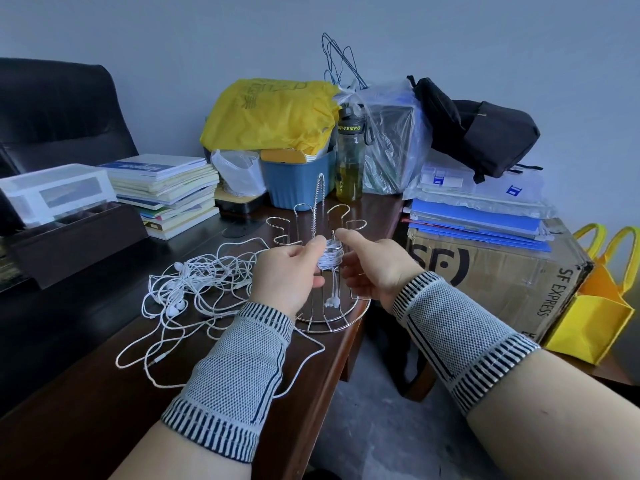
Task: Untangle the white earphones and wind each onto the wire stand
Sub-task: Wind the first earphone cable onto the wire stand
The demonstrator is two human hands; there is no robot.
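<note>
Earphone cable [330, 258] sits coiled on a prong of the wire stand [332, 317] near the worktop's [86, 393] right edge, my left hand [289, 275] and right hand [372, 265] pinching it with curled fingers, more tangled earphones [187, 289] lying left.

Grey knit wristbands [239, 379], dark-striped edges
</note>
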